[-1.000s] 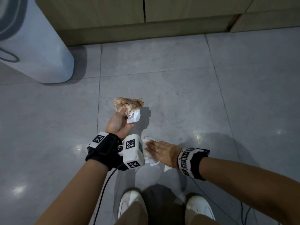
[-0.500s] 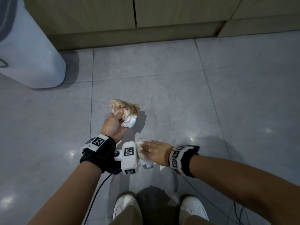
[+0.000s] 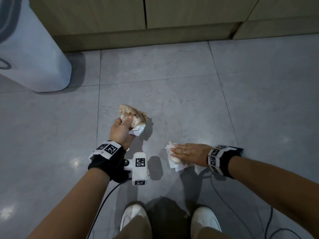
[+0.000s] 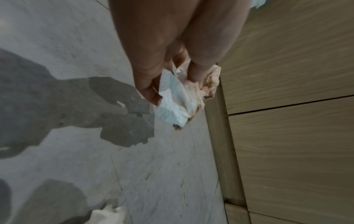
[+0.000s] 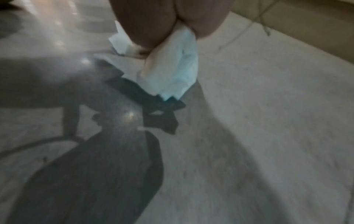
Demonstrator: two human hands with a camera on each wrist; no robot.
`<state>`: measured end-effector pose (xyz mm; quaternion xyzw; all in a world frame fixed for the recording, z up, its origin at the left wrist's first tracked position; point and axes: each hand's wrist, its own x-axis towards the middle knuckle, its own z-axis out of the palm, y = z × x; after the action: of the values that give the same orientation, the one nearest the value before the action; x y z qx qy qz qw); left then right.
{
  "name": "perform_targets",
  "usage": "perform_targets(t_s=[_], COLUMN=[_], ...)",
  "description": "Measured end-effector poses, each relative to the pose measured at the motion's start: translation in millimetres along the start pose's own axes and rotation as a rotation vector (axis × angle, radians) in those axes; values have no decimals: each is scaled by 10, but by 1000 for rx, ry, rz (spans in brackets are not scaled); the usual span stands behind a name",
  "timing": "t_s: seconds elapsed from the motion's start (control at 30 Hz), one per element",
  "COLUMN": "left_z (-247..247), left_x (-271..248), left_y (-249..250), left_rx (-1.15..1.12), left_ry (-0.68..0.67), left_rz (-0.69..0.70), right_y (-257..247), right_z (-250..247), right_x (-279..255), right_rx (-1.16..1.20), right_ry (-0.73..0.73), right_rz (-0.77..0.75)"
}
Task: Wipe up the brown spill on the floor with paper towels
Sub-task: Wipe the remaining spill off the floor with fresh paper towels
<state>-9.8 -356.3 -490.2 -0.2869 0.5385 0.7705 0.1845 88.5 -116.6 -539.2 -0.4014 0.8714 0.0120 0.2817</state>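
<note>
My left hand is raised above the grey tiled floor and grips a crumpled, brown-stained wad of paper towel; the left wrist view shows the wad pinched between thumb and fingers. My right hand lies flat, fingers straight, pressing a white paper towel onto the floor just in front of my feet. The right wrist view is blurred and shows the white towel under the fingers. No brown liquid is plainly visible on the tiles.
A white bin stands at the back left. Wooden cabinet fronts and a kickboard run along the back. My two white shoes are at the bottom, with black cables trailing on the floor to the right.
My right hand has slid the white towel to the right across the floor, away from the left wrist. The left hand keeps the stained wad held up in about the same place.
</note>
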Motion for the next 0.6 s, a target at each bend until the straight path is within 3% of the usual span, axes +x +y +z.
perform_targets(t_s=[0.07,0.17,0.23,0.33,0.43,0.47,0.6], left_z=[30,97,110,133,172,182,244], left_x=[0,24,33,64,104,111,120], left_y=[4,32,38,51,72,73,105], left_rx=[23,40,77,116,148,158,191], left_ry=[28,34,36,34,43,45,22], left_rz=[14,58,87,117,159,166,181], right_y=[31,220,226,249,332,322,288], right_z=[-25,89,72,148,244,226,344], right_x=[-16,-84,-114,-148,-181,-201,-306], right_rx=[85,-11,-112,-3,100,105,67], right_ry=[67,129,83,153,130,76,143], right_rz=[11,4,2,22,7,38,211])
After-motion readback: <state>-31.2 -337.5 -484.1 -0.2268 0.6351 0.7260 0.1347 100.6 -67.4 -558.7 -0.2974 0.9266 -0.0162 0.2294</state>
